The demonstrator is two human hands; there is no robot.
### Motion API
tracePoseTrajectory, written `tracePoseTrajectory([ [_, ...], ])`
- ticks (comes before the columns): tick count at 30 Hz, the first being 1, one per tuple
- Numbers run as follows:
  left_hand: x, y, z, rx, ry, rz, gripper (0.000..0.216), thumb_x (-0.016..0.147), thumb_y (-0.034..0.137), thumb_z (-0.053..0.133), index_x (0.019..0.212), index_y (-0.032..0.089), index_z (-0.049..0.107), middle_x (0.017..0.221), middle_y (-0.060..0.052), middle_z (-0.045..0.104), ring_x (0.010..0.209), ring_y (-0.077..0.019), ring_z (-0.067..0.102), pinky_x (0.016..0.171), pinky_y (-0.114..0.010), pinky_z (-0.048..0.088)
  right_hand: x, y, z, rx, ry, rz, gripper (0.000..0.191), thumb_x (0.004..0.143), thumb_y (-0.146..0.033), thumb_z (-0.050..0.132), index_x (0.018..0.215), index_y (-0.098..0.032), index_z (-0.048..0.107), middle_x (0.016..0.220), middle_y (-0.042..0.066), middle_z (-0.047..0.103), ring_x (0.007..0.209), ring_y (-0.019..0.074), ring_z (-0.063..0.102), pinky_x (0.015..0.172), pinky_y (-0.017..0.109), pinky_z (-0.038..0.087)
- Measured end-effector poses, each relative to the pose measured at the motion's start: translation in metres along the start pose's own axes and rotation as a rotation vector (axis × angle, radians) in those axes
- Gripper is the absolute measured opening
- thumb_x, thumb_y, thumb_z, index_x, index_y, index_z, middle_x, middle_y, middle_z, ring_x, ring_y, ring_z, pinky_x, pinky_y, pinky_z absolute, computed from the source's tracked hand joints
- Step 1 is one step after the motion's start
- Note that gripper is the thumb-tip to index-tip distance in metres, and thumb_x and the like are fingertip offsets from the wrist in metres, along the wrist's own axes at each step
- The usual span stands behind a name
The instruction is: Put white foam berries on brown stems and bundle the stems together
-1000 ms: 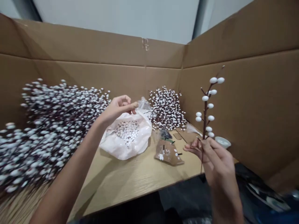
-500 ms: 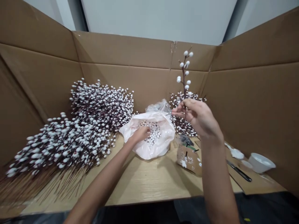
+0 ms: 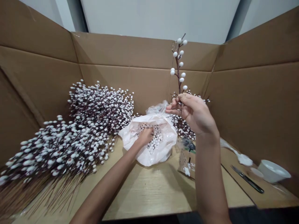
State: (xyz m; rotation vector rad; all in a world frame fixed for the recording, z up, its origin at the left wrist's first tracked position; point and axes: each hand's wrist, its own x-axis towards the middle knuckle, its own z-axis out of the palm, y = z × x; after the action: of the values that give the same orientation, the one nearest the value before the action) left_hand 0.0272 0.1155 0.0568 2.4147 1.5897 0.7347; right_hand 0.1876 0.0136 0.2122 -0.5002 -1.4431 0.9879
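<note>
My right hand [image 3: 197, 113] is raised right of the middle, thumb and forefinger pinching the stem of a brown artificial berry branch [image 3: 178, 67]. The branch stands nearly upright, with white berries along its upper part. Inside an open white plastic bag [image 3: 167, 152], my left hand [image 3: 146, 136] lies among loose white berries [image 3: 157, 140]. Its fingers are curled, their tips partly hidden, so what they hold cannot be made out. Behind my right hand, another bunch of white berry branches [image 3: 184, 127] is partly covered.
Large heaps of berry branches [image 3: 70, 146] cover the left of the wooden table [image 3: 149, 186]. A small cardboard box [image 3: 185, 161] stands beside the bag. At the right lie tweezers [image 3: 249, 179], a white-coated spoon [image 3: 244, 159] and a white cup [image 3: 272, 172]. Cardboard walls [image 3: 126, 53] surround the table.
My right hand has moved up and slightly left with the berry branch. My left hand has shifted a little to the right inside the bag. The view has tilted slightly.
</note>
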Motion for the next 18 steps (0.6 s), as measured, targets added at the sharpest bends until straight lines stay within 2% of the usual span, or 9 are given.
tracePoseTrajectory([
  [3,0.004,0.001,-0.006,-0.039,0.007,0.003,0.024,0.067,0.007,0.05,0.088,0.013,0.061,0.085,-0.012,0.067,0.086,-0.0285,0.061,0.074,-0.036,0.045,0.001,0.002,-0.005,-0.007,0.016,0.012,0.014,0.074,-0.027,0.059,0.064,-0.018,0.054,0.065,0.0,0.058,0.065,0.0144,0.065,0.068,0.031,0.057],
  [5,0.005,0.005,-0.018,-0.083,0.004,0.018,0.021,0.065,0.008,0.052,0.083,0.012,0.061,0.082,-0.012,0.066,0.083,-0.0276,0.061,0.073,-0.037,0.046,0.001,0.003,-0.007,-0.017,0.005,0.021,0.015,0.074,-0.028,0.06,0.064,-0.018,0.054,0.066,0.0,0.058,0.066,0.0151,0.065,0.066,0.03,0.057],
  [9,0.0,0.02,-0.061,-0.242,-0.138,0.122,0.009,0.062,0.012,0.059,0.071,0.015,0.059,0.072,-0.005,0.066,0.068,-0.0196,0.063,0.062,-0.031,0.05,0.001,0.005,-0.011,-0.026,-0.024,0.031,0.016,0.075,-0.029,0.06,0.065,-0.018,0.054,0.067,0.0,0.058,0.067,0.0147,0.064,0.065,0.03,0.056],
  [10,-0.003,0.025,-0.074,-0.329,-0.177,0.163,0.009,0.065,0.017,0.06,0.074,0.016,0.06,0.075,-0.003,0.067,0.069,-0.0176,0.064,0.063,-0.029,0.051,0.001,0.005,-0.011,-0.032,-0.036,0.028,0.016,0.075,-0.029,0.059,0.065,-0.018,0.054,0.067,0.0,0.058,0.067,0.0144,0.064,0.065,0.03,0.056],
  [11,-0.007,0.031,-0.087,-0.562,-0.207,0.219,0.012,0.065,0.02,0.063,0.076,0.015,0.06,0.08,-0.005,0.067,0.074,-0.0181,0.065,0.066,-0.029,0.052,0.001,0.006,-0.011,-0.04,-0.044,0.02,0.017,0.076,-0.029,0.059,0.065,-0.018,0.054,0.067,0.0,0.058,0.067,0.014,0.064,0.065,0.029,0.056],
  [13,-0.015,0.041,-0.109,-0.968,-0.071,0.249,0.015,0.067,0.022,0.064,0.078,0.016,0.057,0.085,-0.005,0.067,0.078,-0.0172,0.065,0.073,-0.031,0.053,0.0,0.006,-0.009,-0.061,-0.049,-0.019,0.018,0.078,-0.029,0.057,0.065,-0.017,0.055,0.066,0.0,0.058,0.067,0.0133,0.063,0.065,0.029,0.056],
  [14,-0.019,0.046,-0.118,-1.098,-0.016,0.23,0.015,0.067,0.022,0.063,0.079,0.017,0.055,0.087,-0.005,0.067,0.079,-0.0168,0.065,0.073,-0.031,0.053,-0.001,0.006,-0.008,-0.071,-0.045,-0.049,0.018,0.079,-0.029,0.057,0.065,-0.017,0.055,0.066,0.0,0.058,0.066,0.0129,0.063,0.065,0.028,0.055],
  [16,-0.026,0.053,-0.129,-1.263,0.082,0.213,0.015,0.068,0.021,0.059,0.082,0.018,0.053,0.092,-0.005,0.067,0.083,-0.0175,0.065,0.074,-0.031,0.053,-0.004,0.006,-0.004,-0.095,-0.038,-0.111,0.018,0.081,-0.028,0.056,0.066,-0.017,0.056,0.065,-0.001,0.058,0.065,0.0123,0.062,0.066,0.028,0.054],
  [18,-0.03,0.058,-0.133,-1.331,0.114,0.197,0.016,0.07,0.021,0.052,0.086,0.02,0.052,0.1,-0.006,0.065,0.091,-0.0193,0.063,0.077,-0.033,0.053,-0.006,0.006,0.001,-0.127,-0.046,-0.152,0.018,0.083,-0.027,0.055,0.068,-0.017,0.057,0.065,0.0,0.059,0.066,0.0125,0.062,0.068,0.029,0.053],
])
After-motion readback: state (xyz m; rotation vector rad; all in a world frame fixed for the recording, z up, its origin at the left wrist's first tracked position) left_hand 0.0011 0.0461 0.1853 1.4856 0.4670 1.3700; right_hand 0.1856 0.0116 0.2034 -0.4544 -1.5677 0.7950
